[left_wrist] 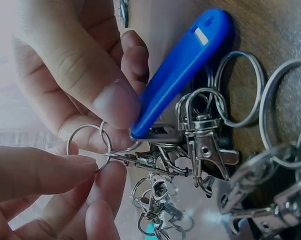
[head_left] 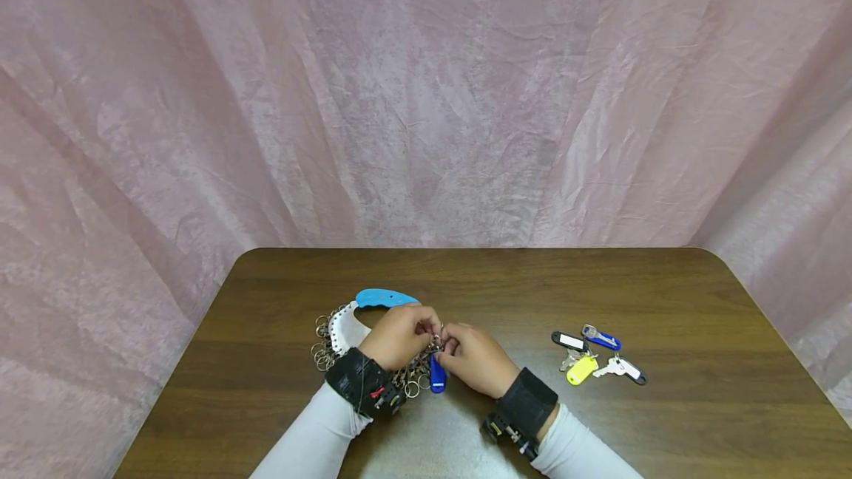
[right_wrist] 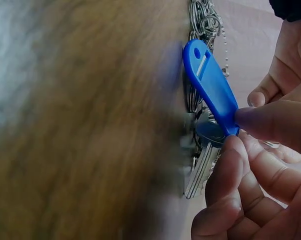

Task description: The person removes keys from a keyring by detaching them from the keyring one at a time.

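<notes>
My left hand (head_left: 398, 337) pinches a small split ring (left_wrist: 85, 125), which hangs from a metal swivel clip (left_wrist: 146, 160). Facing it, my right hand (head_left: 481, 359) pinches the narrow end of a blue key tag (right_wrist: 210, 85) between thumb and finger. A silver key (right_wrist: 201, 171) hangs beside the tag in the right wrist view. In the left wrist view a second ring passes by the split ring; whether they are linked I cannot tell. Under my left hand lies a white curved panel (head_left: 346, 331) with a blue handle (head_left: 382, 296), partly covered, its edge lined with clips and rings.
Off to the right on the wooden table (head_left: 506, 279) lies a group of keys with tags: a yellow tag (head_left: 582, 370), a blue tag (head_left: 602, 338) and black ones (head_left: 569, 341). Loose rings (head_left: 412, 389) hang below my left hand. A pink curtain (head_left: 426, 109) stands behind the table.
</notes>
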`<state>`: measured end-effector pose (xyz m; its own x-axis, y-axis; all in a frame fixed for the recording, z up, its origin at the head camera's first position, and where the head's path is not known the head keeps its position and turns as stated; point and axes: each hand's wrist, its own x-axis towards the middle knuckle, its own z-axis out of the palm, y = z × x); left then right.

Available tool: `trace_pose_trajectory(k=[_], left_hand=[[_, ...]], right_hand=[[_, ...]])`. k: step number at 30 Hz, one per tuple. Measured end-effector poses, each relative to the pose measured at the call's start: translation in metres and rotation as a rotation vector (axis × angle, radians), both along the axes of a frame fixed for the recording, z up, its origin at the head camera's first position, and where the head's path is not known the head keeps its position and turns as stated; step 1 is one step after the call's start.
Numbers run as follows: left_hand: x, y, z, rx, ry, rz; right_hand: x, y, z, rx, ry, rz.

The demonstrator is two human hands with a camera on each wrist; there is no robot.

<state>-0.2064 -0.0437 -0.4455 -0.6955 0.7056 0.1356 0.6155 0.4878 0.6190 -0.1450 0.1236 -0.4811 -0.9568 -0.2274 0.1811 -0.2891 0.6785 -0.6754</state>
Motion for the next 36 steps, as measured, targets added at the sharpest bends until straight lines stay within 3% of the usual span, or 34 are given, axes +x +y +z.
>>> trace_pose_trajectory(k=[11, 20, 24, 36], left_hand=[[-0.0032, 0.0004, -0.0041, -0.002, -0.002, 0.006], [-0.0031, 0.0010, -0.0052, 0.001, 0.032, 0.009], [-0.0025, 0.0018, -0.0045, 0.003, 0.042, 0.008], [-0.0028, 0.0027, -0.0063, 0.012, 0.061, 0.008]], right_hand=[[0.0036, 0.0020, 0.0028, -0.007, -0.006, -0.028], [0.0034, 0.0067, 0.0053, 0.125, 0.123, -0.087], [0.0039, 0.0084, 0.0068, 0.130, 0.171, -0.094], [0.0053, 0.0090, 0.0089, 0.111, 0.180, -0.113]])
